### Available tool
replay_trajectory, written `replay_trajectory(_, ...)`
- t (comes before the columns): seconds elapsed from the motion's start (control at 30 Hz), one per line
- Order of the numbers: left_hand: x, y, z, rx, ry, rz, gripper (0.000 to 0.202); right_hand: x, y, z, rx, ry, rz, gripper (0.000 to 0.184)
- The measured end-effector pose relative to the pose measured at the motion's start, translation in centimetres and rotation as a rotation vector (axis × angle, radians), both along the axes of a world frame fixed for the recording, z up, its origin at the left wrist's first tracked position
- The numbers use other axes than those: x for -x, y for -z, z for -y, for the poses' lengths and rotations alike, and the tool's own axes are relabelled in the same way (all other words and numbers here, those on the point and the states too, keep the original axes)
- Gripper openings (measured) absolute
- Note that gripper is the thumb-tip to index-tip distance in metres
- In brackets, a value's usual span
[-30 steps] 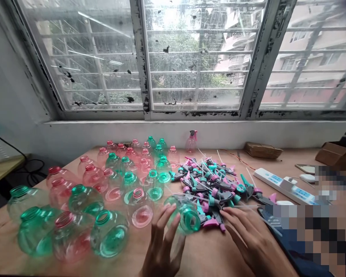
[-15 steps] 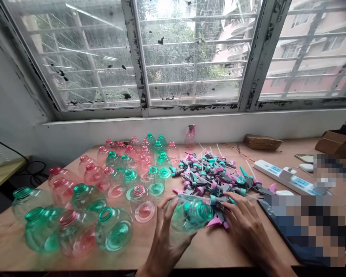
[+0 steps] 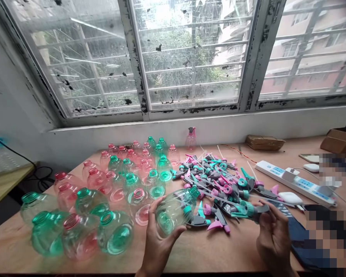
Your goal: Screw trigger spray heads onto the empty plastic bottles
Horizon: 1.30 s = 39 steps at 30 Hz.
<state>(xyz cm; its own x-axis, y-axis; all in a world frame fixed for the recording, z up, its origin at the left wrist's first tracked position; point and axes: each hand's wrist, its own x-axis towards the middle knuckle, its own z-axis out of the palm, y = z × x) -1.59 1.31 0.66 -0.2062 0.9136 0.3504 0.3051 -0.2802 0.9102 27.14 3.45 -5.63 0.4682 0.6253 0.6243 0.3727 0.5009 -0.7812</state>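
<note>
Fingers and thumb of my left hand [image 3: 160,236] wrap round a clear green bottle [image 3: 173,211], tilted with its open neck toward the upper right. My right hand [image 3: 275,231] grips a grey and teal trigger spray head [image 3: 249,211]; its thin dip tube points left toward the bottle. I cannot tell whether the tube tip is inside the neck or only in front of it. Behind both hands lies a heap of loose spray heads [image 3: 219,175], grey with pink or teal parts. Left of my left hand stand several open green and pink bottles [image 3: 115,234].
A pink spray bottle [image 3: 191,139] with its head on stands by the wall. On the right are a white power strip [image 3: 294,182], a white charger [image 3: 290,198] and a dark pouch [image 3: 298,238]. A brown package [image 3: 264,142] and a cardboard box [image 3: 340,141] sit farther back.
My right hand has taken hold of a teal spray head and moved right with it. My left hand has tipped the green bottle's neck upward and shifted slightly left.
</note>
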Motion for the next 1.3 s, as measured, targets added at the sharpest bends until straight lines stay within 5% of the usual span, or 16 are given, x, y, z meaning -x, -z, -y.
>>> replay_trajectory(0.2,0.4,0.6,-0.2,-0.029,0.028,-0.073,0.081,-0.5,-0.6,0.0,0.09,0.091,0.007,0.035)
replay_trajectory(0.33,0.7,0.8,-0.3,-0.015,0.196,-0.133,0.079,-0.8,-0.6,-0.4,0.146,0.018,0.011,0.038)
replay_trajectory(0.43,0.6,0.7,-0.2,-0.047,0.347,-0.263,0.085,-0.5,-0.7,-0.6,0.228,-0.147,0.028,0.035)
replay_trajectory(0.57,0.4,0.6,0.0,-0.038,0.359,-0.288,0.082,0.3,-1.5,0.0,0.339,-0.422,0.018,0.032)
replay_trajectory(0.73,0.3,0.1,0.5,0.211,0.528,0.15,0.089,1.5,-2.8,1.2,0.549,-0.812,-0.133,0.039)
replay_trajectory(0.87,0.1,-1.1,0.6,0.291,0.476,0.236,0.093,2.6,-3.3,1.5,0.646,-1.011,-0.386,0.039)
replay_trajectory(1.3,0.6,0.2,0.5,0.359,0.607,0.2,0.115,2.4,-3.2,1.4,0.692,-0.937,-0.269,0.045)
